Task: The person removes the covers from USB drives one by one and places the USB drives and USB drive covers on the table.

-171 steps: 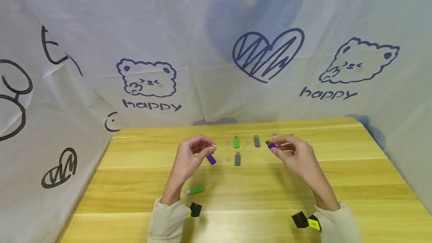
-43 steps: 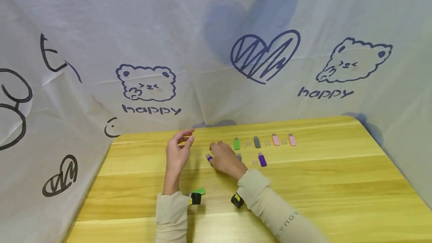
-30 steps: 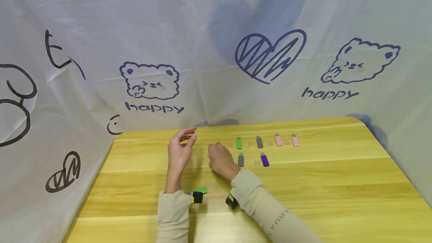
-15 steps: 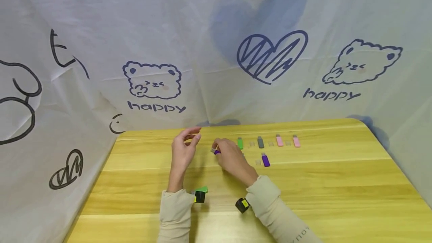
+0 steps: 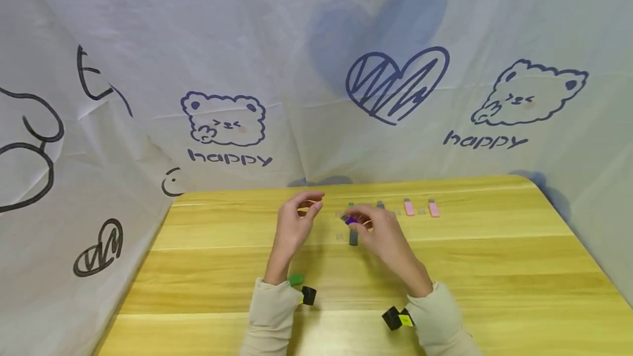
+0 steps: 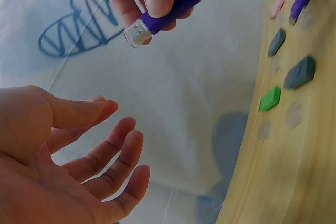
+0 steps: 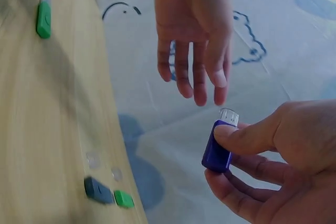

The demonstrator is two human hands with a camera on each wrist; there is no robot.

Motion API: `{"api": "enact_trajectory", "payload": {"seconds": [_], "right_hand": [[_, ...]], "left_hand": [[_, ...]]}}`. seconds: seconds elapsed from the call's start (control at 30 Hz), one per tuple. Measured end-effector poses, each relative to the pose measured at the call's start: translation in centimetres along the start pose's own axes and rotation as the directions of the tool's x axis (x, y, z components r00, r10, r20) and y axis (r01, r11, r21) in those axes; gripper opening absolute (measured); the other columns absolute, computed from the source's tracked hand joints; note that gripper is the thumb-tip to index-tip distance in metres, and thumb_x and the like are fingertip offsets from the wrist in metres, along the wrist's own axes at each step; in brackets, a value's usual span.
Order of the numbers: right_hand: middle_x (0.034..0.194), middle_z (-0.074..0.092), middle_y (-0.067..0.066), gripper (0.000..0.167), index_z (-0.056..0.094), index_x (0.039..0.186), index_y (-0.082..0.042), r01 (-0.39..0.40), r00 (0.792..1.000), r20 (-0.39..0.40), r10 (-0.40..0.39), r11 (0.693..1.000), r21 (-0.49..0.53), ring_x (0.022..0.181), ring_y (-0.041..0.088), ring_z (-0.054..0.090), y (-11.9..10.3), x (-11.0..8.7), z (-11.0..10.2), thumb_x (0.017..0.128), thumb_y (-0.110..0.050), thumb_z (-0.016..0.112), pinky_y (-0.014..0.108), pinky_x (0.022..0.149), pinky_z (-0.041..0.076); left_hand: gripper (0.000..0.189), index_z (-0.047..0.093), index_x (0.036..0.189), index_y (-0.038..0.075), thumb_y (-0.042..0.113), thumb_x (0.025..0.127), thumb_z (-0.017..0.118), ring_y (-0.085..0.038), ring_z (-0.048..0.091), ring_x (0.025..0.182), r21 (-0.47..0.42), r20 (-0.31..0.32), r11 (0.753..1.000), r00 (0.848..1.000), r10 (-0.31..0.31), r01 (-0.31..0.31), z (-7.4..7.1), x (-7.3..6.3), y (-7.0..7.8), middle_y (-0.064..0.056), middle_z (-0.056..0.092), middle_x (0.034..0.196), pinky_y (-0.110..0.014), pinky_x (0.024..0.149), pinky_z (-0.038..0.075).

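My right hand (image 5: 383, 232) pinches a purple USB flash drive (image 7: 216, 153) between thumb and fingers, up off the table. A clear cap (image 7: 229, 115) sits over the drive's metal plug, which points toward my left hand (image 5: 295, 227). That hand is raised just left of it, fingers loosely bent and nothing between them. In the left wrist view the capped plug (image 6: 137, 34) is above the left fingertips, apart from them. Below the hands lie a grey flash drive (image 5: 353, 237) and a loose clear cap (image 5: 339, 237). Another purple drive (image 6: 301, 2) on the table is hidden behind my right hand in the head view.
Two pink flash drives (image 5: 409, 207) lie uncapped toward the back right, a clear cap (image 5: 422, 211) between them. A green drive (image 5: 295, 279) lies beside my left forearm. Another green drive (image 6: 271, 98) is in the back row. A white printed cloth (image 5: 316, 70) hangs behind the table.
The earlier purple drive was set down at the right. My right hand then reached left, picked up the second purple drive and lifted it rightward. My left hand followed to the right.
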State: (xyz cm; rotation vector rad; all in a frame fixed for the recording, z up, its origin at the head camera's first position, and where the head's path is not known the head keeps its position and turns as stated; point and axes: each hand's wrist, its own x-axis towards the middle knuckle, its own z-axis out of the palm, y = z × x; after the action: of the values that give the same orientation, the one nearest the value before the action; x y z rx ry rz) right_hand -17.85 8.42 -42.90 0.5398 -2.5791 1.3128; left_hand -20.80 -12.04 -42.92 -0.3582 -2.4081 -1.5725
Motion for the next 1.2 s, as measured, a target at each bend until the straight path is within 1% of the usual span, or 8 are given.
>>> {"api": "enact_trajectory", "payload": {"seconds": [0.1,0.17,0.3,0.43,0.6,0.73,0.97,1.2], "right_hand": [[0.103,0.073,0.007,0.025,0.075,0.113,-0.004,-0.004,1.0,-0.011,0.004,1.0,-0.002,0.09,0.022,0.07,0.7,-0.7,-1.3,0.092,0.008,0.071,0.039,0.079,0.06],[0.106,0.073,0.009,0.027,0.075,0.114,-0.003,-0.008,1.0,-0.009,0.008,1.0,-0.003,0.093,0.024,0.071,0.9,-0.9,-2.0,0.092,0.011,0.069,0.041,0.08,0.06],[0.109,0.074,0.012,0.028,0.076,0.114,-0.002,-0.011,1.0,-0.018,0.011,1.0,0.023,0.094,0.027,0.072,1.2,-0.9,-3.1,0.091,0.012,0.069,0.044,0.081,0.061],[0.106,0.075,0.014,0.022,0.077,0.111,0.0,-0.014,1.0,-0.019,0.015,0.996,0.085,0.088,0.026,0.075,1.2,-0.9,-3.5,0.091,0.008,0.073,0.038,0.076,0.062],[0.101,0.076,0.014,0.018,0.078,0.108,0.001,-0.021,0.999,-0.024,0.025,0.987,0.16,0.083,0.022,0.076,1.1,-0.9,-3.6,0.09,0.002,0.076,0.028,0.07,0.061],[0.099,0.076,0.013,0.017,0.078,0.106,0.001,-0.013,0.999,-0.027,0.019,0.98,0.2,0.083,0.022,0.076,1.0,-0.9,-3.6,0.089,0.001,0.077,0.026,0.071,0.061],[0.098,0.077,0.013,0.017,0.078,0.105,0.002,0.017,0.999,-0.031,-0.011,0.981,0.196,0.082,0.021,0.076,0.6,-0.9,-3.8,0.088,0.002,0.078,0.025,0.07,0.06],[0.097,0.077,0.011,0.015,0.078,0.104,0.001,0.069,0.997,-0.042,-0.064,0.988,0.14,0.082,0.021,0.076,0.2,-1.1,-4.2,0.089,0.001,0.078,0.026,0.071,0.061]], "left_hand": [[0.019,0.074,0.118,0.004,0.007,0.1,0.068,-0.028,0.07,0.102,-0.007,0.046,0.999,0.998,0.036,-0.035,1.0,-0.2,0.3,-0.011,0.074,0.114,-0.051,0.086,0.056],[0.019,0.075,0.117,0.004,0.008,0.099,0.068,-0.027,0.07,0.102,-0.03,0.081,0.998,0.995,0.06,-0.058,1.6,-0.2,0.6,-0.009,0.074,0.115,-0.05,0.086,0.057],[0.02,0.075,0.118,0.005,0.01,0.1,0.069,-0.026,0.07,0.103,-0.073,0.162,0.992,0.98,0.111,-0.1,2.4,-0.5,1.0,-0.008,0.073,0.118,-0.049,0.087,0.057],[0.02,0.074,0.118,0.004,0.012,0.1,0.069,-0.025,0.071,0.101,-0.105,0.209,0.988,0.969,0.135,-0.115,3.0,-0.7,1.4,-0.009,0.073,0.117,-0.046,0.087,0.058],[0.02,0.074,0.116,0.002,0.012,0.098,0.071,-0.024,0.072,0.097,-0.131,0.218,0.984,0.965,0.145,-0.118,3.4,-0.7,1.7,-0.01,0.075,0.11,-0.038,0.084,0.059],[0.018,0.074,0.114,0.001,0.01,0.098,0.07,-0.022,0.073,0.095,-0.151,0.223,0.982,0.964,0.143,-0.11,3.4,-0.7,1.8,-0.01,0.075,0.106,-0.033,0.085,0.059],[0.013,0.074,0.107,0.0,0.008,0.096,0.072,-0.025,0.073,0.091,-0.184,0.216,0.979,0.967,0.132,-0.093,3.5,-0.7,2.1,-0.011,0.074,0.101,-0.035,0.086,0.059],[0.009,0.074,0.102,0.0,0.004,0.093,0.074,-0.028,0.073,0.089,-0.219,0.201,0.972,0.972,0.125,-0.08,3.5,-0.9,2.6,-0.014,0.073,0.097,-0.039,0.086,0.059]]}}
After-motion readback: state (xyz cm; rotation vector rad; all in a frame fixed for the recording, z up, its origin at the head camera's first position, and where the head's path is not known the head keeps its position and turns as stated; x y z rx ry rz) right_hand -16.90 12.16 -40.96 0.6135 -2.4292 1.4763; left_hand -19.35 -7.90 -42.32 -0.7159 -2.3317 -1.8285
